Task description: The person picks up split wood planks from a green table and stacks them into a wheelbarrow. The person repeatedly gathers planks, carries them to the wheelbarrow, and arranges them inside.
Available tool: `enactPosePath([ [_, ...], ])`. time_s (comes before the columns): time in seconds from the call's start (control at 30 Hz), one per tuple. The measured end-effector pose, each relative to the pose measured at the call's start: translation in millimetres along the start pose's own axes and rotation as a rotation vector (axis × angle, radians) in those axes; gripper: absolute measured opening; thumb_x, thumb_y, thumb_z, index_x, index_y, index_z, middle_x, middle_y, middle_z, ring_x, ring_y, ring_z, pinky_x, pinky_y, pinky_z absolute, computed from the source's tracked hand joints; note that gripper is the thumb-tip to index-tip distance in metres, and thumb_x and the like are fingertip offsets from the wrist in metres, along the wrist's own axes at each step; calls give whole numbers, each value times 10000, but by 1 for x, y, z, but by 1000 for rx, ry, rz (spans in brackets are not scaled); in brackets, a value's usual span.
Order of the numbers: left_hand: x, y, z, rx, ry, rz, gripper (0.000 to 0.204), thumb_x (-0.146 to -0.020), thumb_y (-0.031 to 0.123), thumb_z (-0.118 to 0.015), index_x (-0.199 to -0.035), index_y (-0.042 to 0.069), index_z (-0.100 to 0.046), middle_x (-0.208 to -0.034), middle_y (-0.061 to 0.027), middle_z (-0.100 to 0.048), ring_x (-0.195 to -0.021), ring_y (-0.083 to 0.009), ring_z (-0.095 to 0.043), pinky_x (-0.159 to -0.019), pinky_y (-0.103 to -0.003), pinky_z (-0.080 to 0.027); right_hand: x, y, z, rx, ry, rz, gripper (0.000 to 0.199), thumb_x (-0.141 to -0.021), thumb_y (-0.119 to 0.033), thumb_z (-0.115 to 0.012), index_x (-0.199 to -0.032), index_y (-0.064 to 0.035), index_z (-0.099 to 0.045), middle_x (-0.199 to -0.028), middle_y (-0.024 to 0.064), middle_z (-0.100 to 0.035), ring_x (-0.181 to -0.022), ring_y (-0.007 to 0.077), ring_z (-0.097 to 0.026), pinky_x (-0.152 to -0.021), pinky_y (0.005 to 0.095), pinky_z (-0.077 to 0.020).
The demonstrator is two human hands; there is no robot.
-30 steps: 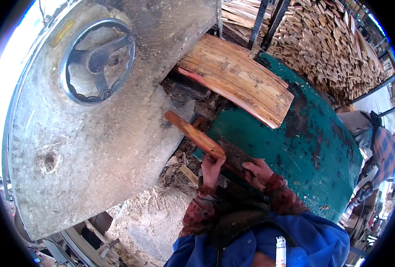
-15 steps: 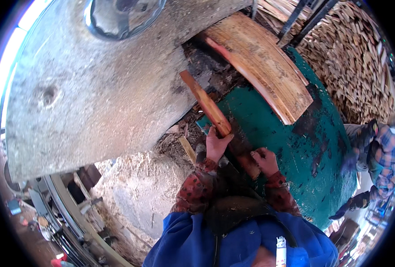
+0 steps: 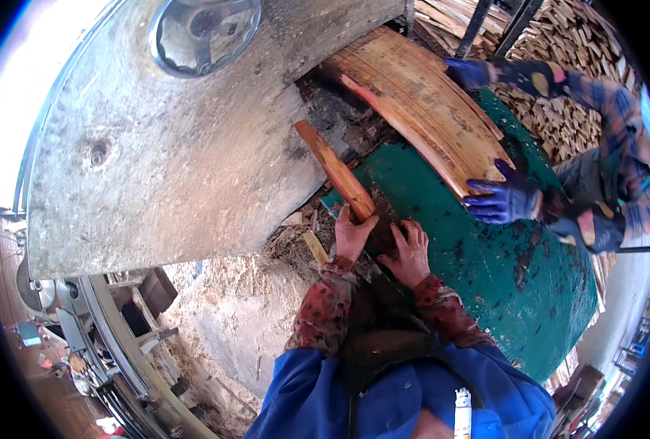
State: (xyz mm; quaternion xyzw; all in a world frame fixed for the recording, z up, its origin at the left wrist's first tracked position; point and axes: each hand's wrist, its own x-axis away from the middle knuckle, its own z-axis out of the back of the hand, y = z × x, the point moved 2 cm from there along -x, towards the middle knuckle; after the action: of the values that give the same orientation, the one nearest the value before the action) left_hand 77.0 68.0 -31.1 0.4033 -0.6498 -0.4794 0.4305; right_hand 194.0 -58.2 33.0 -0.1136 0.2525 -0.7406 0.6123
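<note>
My left hand [image 3: 352, 234] grips the near end of a narrow reddish wood strip [image 3: 336, 170] that points away toward the dark gap under the big grey machine housing [image 3: 178, 146]. My right hand [image 3: 410, 252] lies beside it on the green table [image 3: 486, 278], fingers curled over the strip's near end. A wide curved wooden slab [image 3: 412, 102] rests on the far side of the table. A co-worker's two blue-gloved hands hold that slab, one at its far end [image 3: 467, 72] and one at its near end [image 3: 504, 201].
A round metal wheel [image 3: 204, 25] sits in the housing at the top. Sawdust and bark scraps [image 3: 295, 241] pile up at the table's left edge. Stacked cut wood [image 3: 559, 110] fills the back right. Machine frame parts [image 3: 98, 336] stand at the lower left.
A co-worker's gloved hands have come in from the right and taken hold of the wide slab. My hands have stayed on the narrow strip, and the view has tilted lower.
</note>
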Motion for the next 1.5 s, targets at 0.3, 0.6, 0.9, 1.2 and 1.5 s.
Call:
enactPosePath([
  [0.3,1,8,-4,-59,-21,-24,377,-797,21,-776,-1122,-20,-588,-1027,-78,-690,-904,-130,-648,-803,-285,-534,1,5,6,-15,35,6,717,-680,-250,-806,-1321,-77,-537,-1328,179,-430,-1294,399,-384,-1046,539,-332],
  [0.6,-5,-4,1,100,-37,-32,323,-793,31,-781,-1048,-10,-587,-964,-72,-698,-833,-127,-655,-737,-276,-538,-3,-2,-1,-11,46,-13,732,-673,-254,-811,-1320,-59,-531,-1326,196,-430,-1299,415,-382,-1062,542,-329],
  [0.9,-15,-4,20,205,-153,178,375,-788,4,-784,-1121,-9,-612,-1039,-63,-681,-911,-146,-650,-815,-292,-529,-11,-15,-3,-63,7,-76,781,-643,-181,-832,-1336,-35,-504,-1355,225,-439,-1257,431,-451,-1051,495,-399],
  [1.2,-34,10,42,181,-352,373,344,-803,64,-779,-1106,-13,-633,-1028,-58,-673,-907,-162,-653,-806,-301,-530,-25,-44,-14,-152,-73,-185,733,-692,-114,-771,-1355,-10,-477,-1377,237,-418,-1240,437,-476,-1030,455,-445],
  [1.5,-40,26,36,18,-401,447,280,-826,137,-770,-1028,-27,-667,-958,-64,-694,-831,-165,-674,-709,-305,-554,-27,-46,-14,-181,-46,-247,726,-699,-79,-748,-1368,-16,-475,-1363,226,-434,-1250,430,-459,-1039,460,-432],
])
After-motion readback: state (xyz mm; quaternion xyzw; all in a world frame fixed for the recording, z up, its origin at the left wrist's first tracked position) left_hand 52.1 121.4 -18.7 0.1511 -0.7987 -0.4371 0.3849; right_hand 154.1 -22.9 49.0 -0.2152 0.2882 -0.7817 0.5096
